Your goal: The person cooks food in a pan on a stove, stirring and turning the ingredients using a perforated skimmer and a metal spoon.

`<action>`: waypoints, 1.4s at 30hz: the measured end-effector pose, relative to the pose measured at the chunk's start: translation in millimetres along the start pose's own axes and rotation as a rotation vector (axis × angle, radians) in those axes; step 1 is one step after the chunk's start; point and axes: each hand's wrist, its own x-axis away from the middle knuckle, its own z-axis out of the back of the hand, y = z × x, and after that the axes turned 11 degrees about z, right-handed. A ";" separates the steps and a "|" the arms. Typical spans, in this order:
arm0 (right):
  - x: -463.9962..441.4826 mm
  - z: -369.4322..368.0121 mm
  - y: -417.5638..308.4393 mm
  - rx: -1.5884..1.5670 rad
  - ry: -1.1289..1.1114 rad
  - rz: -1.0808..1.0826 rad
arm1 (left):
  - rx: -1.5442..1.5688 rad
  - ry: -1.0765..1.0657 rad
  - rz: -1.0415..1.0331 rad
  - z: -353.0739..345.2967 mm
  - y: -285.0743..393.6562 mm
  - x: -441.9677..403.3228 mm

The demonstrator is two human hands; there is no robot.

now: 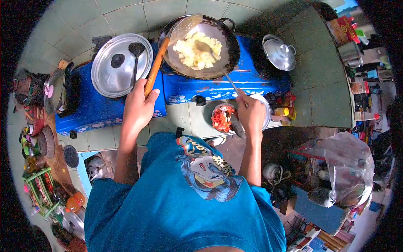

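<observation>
Clasping a wooden-handled perforated metal skimmer point(160, 57) with left hand point(141, 105) and slim metal-shafted utensil point(230, 82) with right hand point(251, 112), facing pale-yellow food pieces point(195, 52) beyond both grips in a round, blackened metal wok point(231, 47).

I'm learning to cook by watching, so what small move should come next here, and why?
Probably a gentle turn of the pale pieces with the long-handled utensil in the right hand: they lie heaped in the wok, and its head is already among them, while the left hand holds the perforated skimmer near the far rim.
</observation>
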 end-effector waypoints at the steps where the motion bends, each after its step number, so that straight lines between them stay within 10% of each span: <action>1: -3.1 6.9 -1.3 0.025 -0.032 -0.041 | 0.000 0.003 0.004 0.5 0.8 0.0; 14: -47.9 -8.2 11.4 0.213 -0.010 -0.078 | -0.204 0.105 -0.073 -30.4 11.6 -36.5; 21: -52.5 -59.6 54.8 -0.459 -0.183 -0.095 | 0.166 -0.213 0.184 -41.3 12.9 -43.4; 30: -21.3 -26.2 57.1 -0.542 -0.176 -0.105 | 0.471 -0.391 0.192 -6.0 -6.9 -25.4; 42: 6.9 33.0 42.1 -0.221 -0.165 -0.008 | 0.423 -0.387 0.197 36.6 -3.4 17.5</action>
